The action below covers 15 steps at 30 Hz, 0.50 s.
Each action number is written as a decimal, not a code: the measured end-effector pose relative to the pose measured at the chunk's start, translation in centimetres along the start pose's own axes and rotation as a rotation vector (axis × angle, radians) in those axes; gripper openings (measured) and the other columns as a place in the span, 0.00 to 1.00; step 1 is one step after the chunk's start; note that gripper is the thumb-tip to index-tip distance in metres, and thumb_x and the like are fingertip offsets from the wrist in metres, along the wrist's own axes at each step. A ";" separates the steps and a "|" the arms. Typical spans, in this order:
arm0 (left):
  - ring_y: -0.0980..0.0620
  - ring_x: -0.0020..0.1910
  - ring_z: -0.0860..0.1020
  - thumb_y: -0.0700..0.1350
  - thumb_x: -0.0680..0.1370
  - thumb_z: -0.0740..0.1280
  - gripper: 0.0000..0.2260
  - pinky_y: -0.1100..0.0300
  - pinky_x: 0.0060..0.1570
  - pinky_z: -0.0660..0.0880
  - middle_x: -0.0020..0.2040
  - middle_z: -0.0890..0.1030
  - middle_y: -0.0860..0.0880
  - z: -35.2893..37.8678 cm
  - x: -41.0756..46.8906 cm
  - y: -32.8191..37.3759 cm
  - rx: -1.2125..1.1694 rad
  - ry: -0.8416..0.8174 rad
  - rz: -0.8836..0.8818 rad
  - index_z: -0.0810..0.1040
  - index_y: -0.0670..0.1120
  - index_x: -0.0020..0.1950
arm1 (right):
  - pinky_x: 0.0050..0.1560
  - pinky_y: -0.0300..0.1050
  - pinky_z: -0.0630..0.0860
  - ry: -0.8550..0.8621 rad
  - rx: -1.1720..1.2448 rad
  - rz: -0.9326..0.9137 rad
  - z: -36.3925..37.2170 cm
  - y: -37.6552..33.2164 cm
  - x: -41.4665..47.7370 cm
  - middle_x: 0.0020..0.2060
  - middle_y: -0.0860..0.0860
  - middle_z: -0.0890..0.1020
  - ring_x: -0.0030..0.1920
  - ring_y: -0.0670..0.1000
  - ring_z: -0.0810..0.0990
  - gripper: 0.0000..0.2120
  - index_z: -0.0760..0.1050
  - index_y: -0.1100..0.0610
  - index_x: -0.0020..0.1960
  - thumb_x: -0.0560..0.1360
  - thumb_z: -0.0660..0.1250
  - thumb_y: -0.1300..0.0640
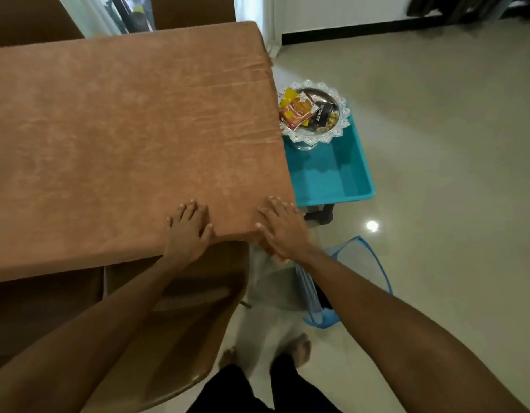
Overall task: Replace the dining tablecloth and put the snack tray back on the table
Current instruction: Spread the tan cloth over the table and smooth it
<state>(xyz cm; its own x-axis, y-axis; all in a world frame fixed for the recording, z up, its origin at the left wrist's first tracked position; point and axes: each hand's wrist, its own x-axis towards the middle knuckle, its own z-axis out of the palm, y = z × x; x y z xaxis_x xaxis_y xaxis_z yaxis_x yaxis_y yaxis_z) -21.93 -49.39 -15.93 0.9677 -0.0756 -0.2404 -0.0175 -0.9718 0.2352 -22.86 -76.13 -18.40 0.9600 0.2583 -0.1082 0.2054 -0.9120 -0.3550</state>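
A brown tablecloth [123,138] covers the whole dining table, with a few creases near its right edge. My left hand [189,228] lies flat on the cloth at the near edge, fingers spread. At the near right corner my right hand [280,228] rests on the cloth, its thumb hooked over the corner edge. The snack tray [338,114], silver with a scalloped rim and holding snack packets, sits on a teal stool beside the table's right side, partly hidden by the table edge.
The teal stool [332,174] stands right of the table. A blue mesh basket [323,296] sits on the tiled floor near my right arm. A brown chair [180,317] is tucked under the near edge. My feet are below. Open floor lies to the right.
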 end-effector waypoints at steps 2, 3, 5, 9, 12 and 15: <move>0.42 0.76 0.60 0.53 0.81 0.61 0.23 0.39 0.74 0.58 0.78 0.63 0.46 0.0 -0.1 1.6 -0.005 0.001 0.047 0.66 0.49 0.76 | 0.78 0.59 0.53 0.009 0.019 -0.016 -0.1 -0.4 0.6 0.78 0.55 0.63 0.78 0.58 0.60 0.24 0.69 0.51 0.73 0.83 0.52 0.39; 0.42 0.74 0.63 0.52 0.81 0.63 0.22 0.40 0.72 0.62 0.76 0.65 0.46 -0.2 0.3 2.6 -0.015 0.018 0.054 0.68 0.49 0.74 | 0.78 0.59 0.53 0.002 0.012 -0.034 -0.5 0.0 1.4 0.78 0.55 0.62 0.78 0.58 0.59 0.25 0.68 0.50 0.73 0.83 0.52 0.39; 0.43 0.69 0.67 0.52 0.80 0.64 0.20 0.42 0.69 0.65 0.72 0.70 0.47 -0.6 1.1 3.6 -0.039 0.060 0.054 0.72 0.49 0.71 | 0.79 0.59 0.50 -0.024 0.001 -0.038 -0.9 0.4 2.7 0.80 0.55 0.59 0.79 0.58 0.56 0.25 0.66 0.49 0.75 0.83 0.51 0.39; 0.41 0.76 0.60 0.60 0.79 0.57 0.26 0.41 0.72 0.55 0.78 0.64 0.47 -0.5 3.9 4.1 0.035 0.044 0.133 0.69 0.53 0.75 | 0.78 0.57 0.53 0.010 0.055 -0.002 -0.7 1.5 2.9 0.81 0.52 0.56 0.80 0.56 0.54 0.25 0.62 0.45 0.79 0.83 0.53 0.39; 0.43 0.80 0.44 0.65 0.80 0.46 0.29 0.34 0.74 0.42 0.82 0.47 0.49 1.2 5.6 4.7 0.172 -0.022 0.239 0.51 0.61 0.81 | 0.78 0.60 0.53 0.015 0.052 -0.033 0.0 2.5 2.5 0.82 0.51 0.52 0.81 0.54 0.49 0.27 0.57 0.43 0.80 0.83 0.51 0.38; 0.43 0.80 0.43 0.67 0.80 0.46 0.30 0.30 0.71 0.45 0.82 0.44 0.50 2.7 6.5 4.8 0.232 -0.016 0.253 0.46 0.62 0.81 | 0.78 0.63 0.50 -0.011 0.019 -0.046 0.5 3.2 2.9 0.82 0.50 0.49 0.82 0.53 0.46 0.27 0.52 0.41 0.81 0.84 0.48 0.37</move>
<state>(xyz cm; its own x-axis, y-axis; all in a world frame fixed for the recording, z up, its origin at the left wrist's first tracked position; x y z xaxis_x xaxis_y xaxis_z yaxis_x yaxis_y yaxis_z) -16.44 -55.10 -18.85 0.9213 -0.3222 -0.2175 -0.3147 -0.9467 0.0691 -19.47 -78.14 -20.36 0.9475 0.3033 -0.1011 0.2456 -0.8930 -0.3772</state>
